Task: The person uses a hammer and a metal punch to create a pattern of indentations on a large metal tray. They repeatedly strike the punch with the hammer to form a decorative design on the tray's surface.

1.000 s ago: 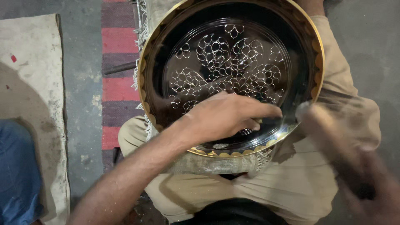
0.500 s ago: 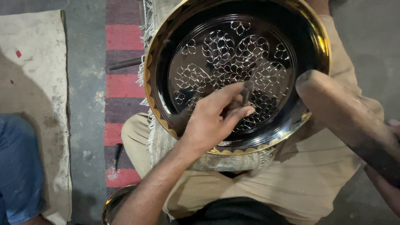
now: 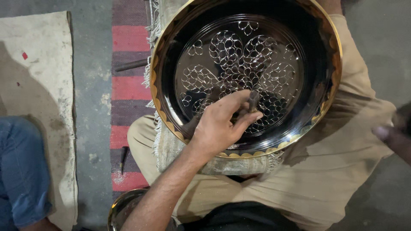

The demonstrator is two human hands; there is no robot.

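A large round dark metal tray [image 3: 317, 55] with a gold rim and an engraved pattern of silvery loops rests on my lap. My left hand [image 3: 220, 126] lies on the tray's lower middle. Its fingers are closed around a short metal punch [image 3: 253, 99] that stands upright on the engraved surface. My right hand [image 3: 393, 133] is blurred at the right edge of the view, off the tray and beyond its rim. What it holds cannot be made out.
A fringed cloth [image 3: 169, 147] lies under the tray on my beige trousers. A red and dark striped rug [image 3: 128, 87] and a beige mat [image 3: 38, 85] cover the grey floor. Another person's blue-jeaned leg [image 3: 21, 171] is at lower left. A second tray's rim [image 3: 122, 207] shows below.
My left hand has turned so the punch now stands visible between its fingers. My right hand has swung away from the tray's right rim to the edge of the view.
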